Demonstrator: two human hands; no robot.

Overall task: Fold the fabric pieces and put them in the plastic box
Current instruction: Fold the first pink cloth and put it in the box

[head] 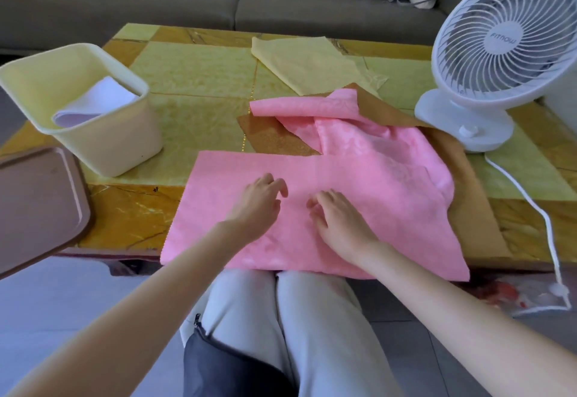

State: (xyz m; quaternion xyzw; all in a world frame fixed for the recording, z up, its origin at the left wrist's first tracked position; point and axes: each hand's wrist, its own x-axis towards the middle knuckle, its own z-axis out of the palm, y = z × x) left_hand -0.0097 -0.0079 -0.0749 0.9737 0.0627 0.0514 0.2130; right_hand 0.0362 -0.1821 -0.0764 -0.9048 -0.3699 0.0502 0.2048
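Left hand (pixel 260 199) and right hand (pixel 335 218), fingers loosely curled, rest on pink fabric (pixel 390 184) at frame centre, holding nothing, likely smoothing before fold.

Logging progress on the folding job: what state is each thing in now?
Pink fabric: near part flat, far end rumpled.
Yellow fabric: flat, unfolded.
Brown fabric: flat, under the pink.
Plastic box: open, white fabric inside.
Brown lid: off the box.
Left hand: open, on pink fabric.
Right hand: open, on pink fabric.

Grey sofa (pixel 187 6) behind a yellow-tiled table (pixel 199 68); pale floor (pixel 62 303), perhaps tiled.
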